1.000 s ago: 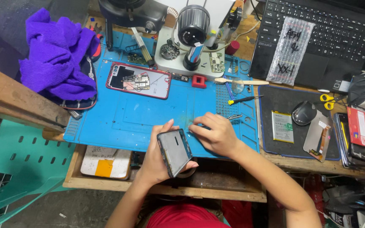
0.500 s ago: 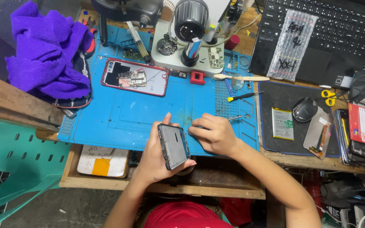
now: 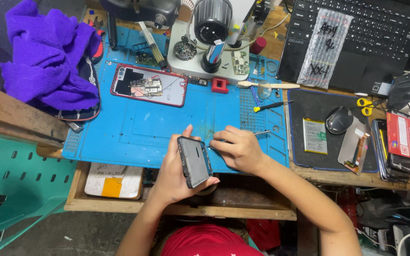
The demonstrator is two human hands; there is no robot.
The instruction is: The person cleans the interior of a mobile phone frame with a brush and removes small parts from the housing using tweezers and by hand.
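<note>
Head view: left hand [image 3: 174, 173] fingers clasp a dark phone frame [image 3: 194, 161]; right hand [image 3: 238, 149] fingers pinch metal tweezers [image 3: 258, 133].

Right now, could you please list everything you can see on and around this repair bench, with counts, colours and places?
phone frame: 1, dark grey, held upright over the near edge of the mat
tweezers: 1, metal, on the mat under the right hand
work mat: 1, blue, centre of the bench
opened phone: 1, red-rimmed, board exposed, far left of the mat
microscope: 1, black and white, far edge of the mat
cloth: 1, purple, far left
laptop: 1, black, far right
battery: 1, white and green, on the dark pad at right
mouse: 1, grey, on the dark pad
scissors: 1, yellow-handled, right
left hand: holds the phone frame
right hand: on the mat, fingers on the tweezers
</note>
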